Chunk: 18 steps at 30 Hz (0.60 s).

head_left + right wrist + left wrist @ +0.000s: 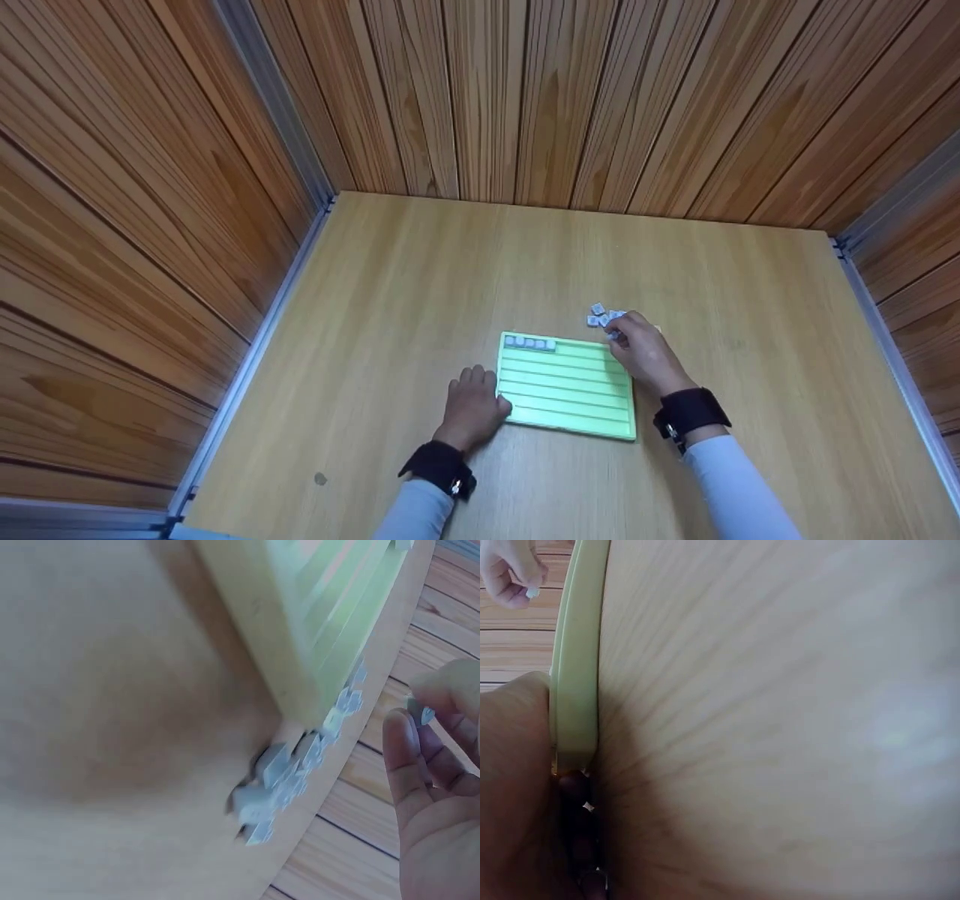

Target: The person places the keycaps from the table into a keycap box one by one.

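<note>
A light green tray (566,386) with raised ridges across it lies flat on the wooden table. Several small grey-white tiles (529,343) stand in a row at the left of its top channel. My left hand (471,409) rests at the tray's left edge, thumb touching the near left corner, fingers lying along the side. Above the tray's far right corner, my right hand (646,351) pinches one small tile (421,712) between thumb and fingertips. A loose cluster of similar tiles (274,765) lies just beyond the tray, partly hidden by the right hand in the head view.
Wood-plank walls (555,105) enclose the table (420,262) at the back and both sides, with metal rails (255,349) along the side edges. A small dark round spot (320,478) marks the table at the near left.
</note>
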{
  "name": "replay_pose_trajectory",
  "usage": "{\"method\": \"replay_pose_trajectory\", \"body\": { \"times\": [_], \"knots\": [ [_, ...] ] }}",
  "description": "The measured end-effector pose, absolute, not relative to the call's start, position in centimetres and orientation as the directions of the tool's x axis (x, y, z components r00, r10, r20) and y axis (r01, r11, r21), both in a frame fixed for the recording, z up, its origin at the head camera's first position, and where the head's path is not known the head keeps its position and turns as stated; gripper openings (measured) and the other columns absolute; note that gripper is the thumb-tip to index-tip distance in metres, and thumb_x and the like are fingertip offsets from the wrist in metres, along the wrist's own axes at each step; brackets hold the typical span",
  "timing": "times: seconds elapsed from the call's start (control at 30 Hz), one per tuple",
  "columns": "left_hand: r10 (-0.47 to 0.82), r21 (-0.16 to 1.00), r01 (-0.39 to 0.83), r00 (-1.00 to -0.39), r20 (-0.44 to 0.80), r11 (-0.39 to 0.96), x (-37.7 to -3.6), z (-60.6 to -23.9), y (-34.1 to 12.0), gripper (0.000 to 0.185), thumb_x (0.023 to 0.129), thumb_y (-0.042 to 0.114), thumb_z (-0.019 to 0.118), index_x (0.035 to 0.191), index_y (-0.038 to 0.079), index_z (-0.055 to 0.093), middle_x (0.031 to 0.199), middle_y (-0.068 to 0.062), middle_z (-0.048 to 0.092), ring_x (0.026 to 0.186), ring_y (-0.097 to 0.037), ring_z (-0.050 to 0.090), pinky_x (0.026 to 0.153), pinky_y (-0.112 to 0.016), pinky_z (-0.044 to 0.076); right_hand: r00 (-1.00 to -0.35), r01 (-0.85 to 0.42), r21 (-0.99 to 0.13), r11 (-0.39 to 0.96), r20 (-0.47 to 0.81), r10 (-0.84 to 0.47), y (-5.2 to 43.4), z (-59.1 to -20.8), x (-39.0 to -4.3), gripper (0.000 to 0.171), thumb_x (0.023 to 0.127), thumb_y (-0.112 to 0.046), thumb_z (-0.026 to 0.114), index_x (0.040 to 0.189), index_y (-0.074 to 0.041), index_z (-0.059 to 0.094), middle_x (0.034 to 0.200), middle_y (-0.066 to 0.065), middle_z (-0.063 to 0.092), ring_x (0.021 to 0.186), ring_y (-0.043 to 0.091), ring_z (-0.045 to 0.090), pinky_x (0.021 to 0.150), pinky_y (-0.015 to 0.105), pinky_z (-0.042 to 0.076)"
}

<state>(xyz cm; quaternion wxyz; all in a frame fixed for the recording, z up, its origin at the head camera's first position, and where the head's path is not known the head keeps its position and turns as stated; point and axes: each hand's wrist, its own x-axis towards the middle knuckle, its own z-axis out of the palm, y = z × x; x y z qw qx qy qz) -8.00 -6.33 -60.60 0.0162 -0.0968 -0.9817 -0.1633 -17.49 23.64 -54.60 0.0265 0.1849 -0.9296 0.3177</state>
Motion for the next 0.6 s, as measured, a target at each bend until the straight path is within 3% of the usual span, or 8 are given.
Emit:
{"method": "replay_pose_trajectory", "body": {
  "times": [0.3, 0.6],
  "knots": [
    [0.18, 0.326, 0.189, -0.982, 0.058, 0.926, -8.1, -61.0, -6.4, 0.02, 0.083, 0.031, 0.053, 0.085, 0.012, 0.047, 0.087, -0.001, 0.035, 0.08, -0.021, 0.035, 0.066, -0.034, 0.028, -0.889, -0.456, -0.51, 0.729, 0.223, -0.4, 20.6, -54.9, -17.9, 0.015, 0.088, 0.002, 0.07, 0.104, 0.0, 0.068, 0.1, 0.012, 0.063, 0.089, 0.025, 0.062, 0.077, 0.041, 0.053],
    [0.177, 0.349, 0.179, -0.983, 0.04, 0.92, -7.9, -60.4, -6.5, 0.02, 0.083, 0.03, 0.054, 0.088, 0.011, 0.05, 0.088, -0.002, 0.037, 0.082, -0.022, 0.036, 0.068, -0.035, 0.03, -0.874, -0.477, -0.489, 0.73, 0.183, -0.45, 18.4, -55.2, -17.8, 0.017, 0.084, 0.007, 0.07, 0.1, 0.001, 0.072, 0.099, 0.013, 0.068, 0.095, 0.031, 0.065, 0.083, 0.045, 0.053]
  ]
}}
